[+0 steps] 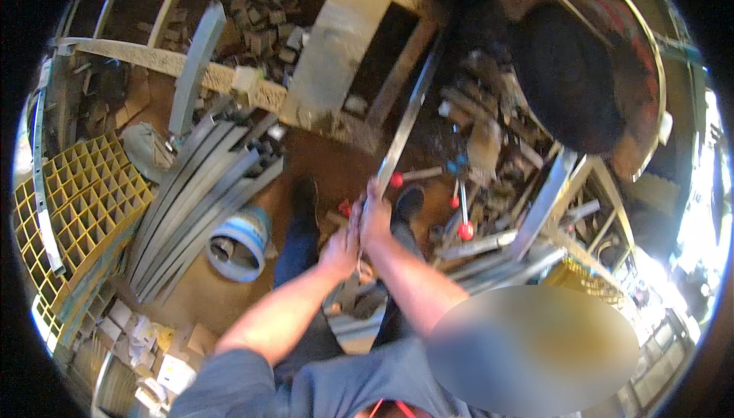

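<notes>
Both forearms reach up from the lower edge and meet at the middle of the view. My right hand point(375, 223) is closed round a long, narrow metal bar point(405, 131), which slants away up and to the right. Just below and to its left, my left hand point(341, 250) is closed against the near end of the same bar; its fingers are partly hidden. The bar's far end passes into the dark area beside a big round dark machine wheel point(569, 74). Close to my right hand is a lever with red ball knobs point(466, 230).
Curved grey metal profiles point(191, 196) lie in a bundle at left, beside a blue-and-white bucket point(239, 242). A yellow grid rack point(80, 204) stands farther left. Metal scraps point(489, 143) lie at right. A pale panel point(325, 43) and frame are ahead.
</notes>
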Available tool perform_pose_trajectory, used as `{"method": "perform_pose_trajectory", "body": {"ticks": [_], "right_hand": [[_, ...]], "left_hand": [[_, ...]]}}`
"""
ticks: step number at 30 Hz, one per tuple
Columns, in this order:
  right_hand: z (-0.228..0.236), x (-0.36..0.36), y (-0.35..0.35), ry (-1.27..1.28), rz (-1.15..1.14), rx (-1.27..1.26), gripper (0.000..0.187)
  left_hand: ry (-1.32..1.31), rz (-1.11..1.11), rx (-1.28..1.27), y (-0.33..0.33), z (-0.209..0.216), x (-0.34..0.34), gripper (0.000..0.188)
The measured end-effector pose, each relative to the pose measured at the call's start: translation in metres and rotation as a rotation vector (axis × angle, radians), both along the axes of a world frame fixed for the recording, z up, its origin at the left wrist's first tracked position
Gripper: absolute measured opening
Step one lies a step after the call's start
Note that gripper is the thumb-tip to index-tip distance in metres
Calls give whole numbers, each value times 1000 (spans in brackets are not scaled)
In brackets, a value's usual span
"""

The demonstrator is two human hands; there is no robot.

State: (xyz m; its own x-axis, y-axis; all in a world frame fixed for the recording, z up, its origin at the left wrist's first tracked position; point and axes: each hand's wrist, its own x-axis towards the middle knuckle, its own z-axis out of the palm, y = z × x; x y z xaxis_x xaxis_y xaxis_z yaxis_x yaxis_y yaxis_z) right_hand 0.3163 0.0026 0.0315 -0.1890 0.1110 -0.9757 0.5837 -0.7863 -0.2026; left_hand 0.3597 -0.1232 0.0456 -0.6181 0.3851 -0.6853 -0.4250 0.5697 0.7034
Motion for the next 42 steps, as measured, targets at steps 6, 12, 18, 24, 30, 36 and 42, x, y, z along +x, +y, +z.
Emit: {"method": "perform_pose_trajectory", "body": {"ticks": [6, 12, 18, 24, 30, 36, 42], "right_hand": [[-4, 1, -5, 53, 37, 94, 52], [-6, -63, 54, 18, 67, 181, 65], [43, 17, 14, 38, 25, -5, 61], [55, -5, 18, 77, -8, -45, 55], [36, -14, 29, 102, 18, -14, 54], [47, 12, 4, 74, 55, -8, 59], [60, 8, -16, 94, 55, -74, 56]], "left_hand": [[180, -135, 21, -11, -5, 20, 57], [201, -60, 149, 45, -18, -48, 56], [64, 9, 95, 12, 64, 7, 59], [-200, 120, 28, 15, 76, -14, 50], [-109, 84, -12, 25, 68, -16, 46], [-343, 174, -17, 16, 94, -18, 48], [-131, 14, -43, -26, 90, -7, 51]]}}
